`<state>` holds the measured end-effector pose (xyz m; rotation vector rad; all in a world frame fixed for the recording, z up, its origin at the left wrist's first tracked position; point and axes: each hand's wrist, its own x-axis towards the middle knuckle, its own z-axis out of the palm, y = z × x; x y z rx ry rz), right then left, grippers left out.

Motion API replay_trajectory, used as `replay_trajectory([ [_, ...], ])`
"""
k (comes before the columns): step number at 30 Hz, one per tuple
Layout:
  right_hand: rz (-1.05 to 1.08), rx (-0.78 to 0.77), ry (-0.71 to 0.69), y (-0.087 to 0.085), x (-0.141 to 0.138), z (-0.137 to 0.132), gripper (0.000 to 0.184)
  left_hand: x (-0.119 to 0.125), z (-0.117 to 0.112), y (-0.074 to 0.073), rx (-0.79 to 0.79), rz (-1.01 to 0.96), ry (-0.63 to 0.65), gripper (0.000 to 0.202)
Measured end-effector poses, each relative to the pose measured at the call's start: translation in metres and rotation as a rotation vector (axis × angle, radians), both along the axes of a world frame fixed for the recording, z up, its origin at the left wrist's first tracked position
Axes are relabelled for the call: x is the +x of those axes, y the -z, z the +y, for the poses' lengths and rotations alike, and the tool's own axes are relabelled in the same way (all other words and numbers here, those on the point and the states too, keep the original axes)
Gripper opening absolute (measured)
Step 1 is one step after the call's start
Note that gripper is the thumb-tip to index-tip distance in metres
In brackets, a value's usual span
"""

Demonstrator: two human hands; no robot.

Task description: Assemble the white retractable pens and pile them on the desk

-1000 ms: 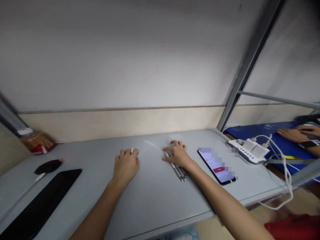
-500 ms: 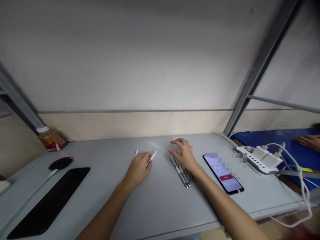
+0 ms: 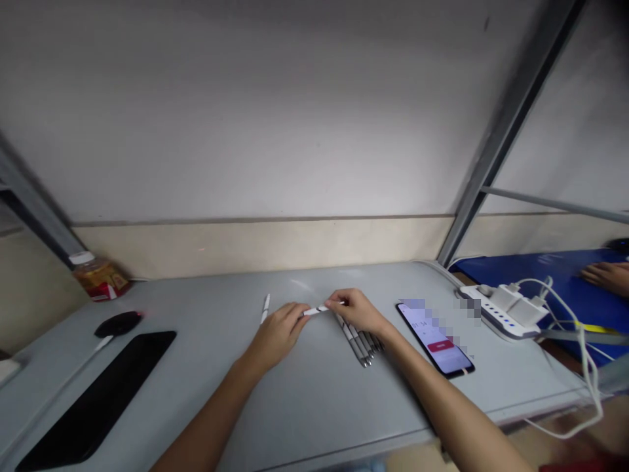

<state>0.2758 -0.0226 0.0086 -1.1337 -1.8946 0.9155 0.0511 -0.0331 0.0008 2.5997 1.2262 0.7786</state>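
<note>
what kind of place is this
Probably a shared room, perhaps a dorm: a grey desk stands beside a metal post, with a power strip on it and another person's hand at a blue surface alongside.

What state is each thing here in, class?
Slim white pen with dark bands: held between left hand and right hand
Second white pen: partly hidden by left hand
Grey-and-white pens: lying side by side
Black-edged smartphone: screen lit
White power strip: plugs inserted
Amber, red-labelled bottle: capped
Black oval device: lying flat
Black rectangular slab: lying flat
</note>
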Motion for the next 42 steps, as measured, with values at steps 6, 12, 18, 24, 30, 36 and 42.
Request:
replay_trajectory([
  [6,0.114,-0.347,-0.139,-0.001,0.004,0.002,0.053,0.002,0.005,-0.004,0.173,0.071,-0.019,0.027],
  [12,0.212,-0.428,-0.202,-0.004,0.002,-0.002,0.05,-0.001,0.007,-0.01,0.204,0.094,-0.07,0.025],
  [18,-0.093,0.121,-0.102,-0.011,-0.001,-0.008,0.038,-0.002,0.013,0.0,0.079,-0.019,-0.113,0.024],
  [24,-0.294,0.329,-0.023,-0.008,-0.006,-0.012,0.025,-0.006,0.015,0.008,0.018,-0.039,-0.112,0.029],
  [30,-0.418,0.38,0.043,0.0,-0.011,-0.011,0.021,-0.003,0.003,0.002,0.062,0.023,-0.092,0.029],
  [36,-0.525,0.391,0.003,-0.006,-0.017,-0.022,0.024,-0.003,0.0,0.002,0.026,0.043,-0.031,0.023],
  [42,-0.671,0.408,-0.028,-0.007,-0.027,-0.029,0.028,0.002,-0.001,0.004,0.069,0.125,-0.003,0.027],
])
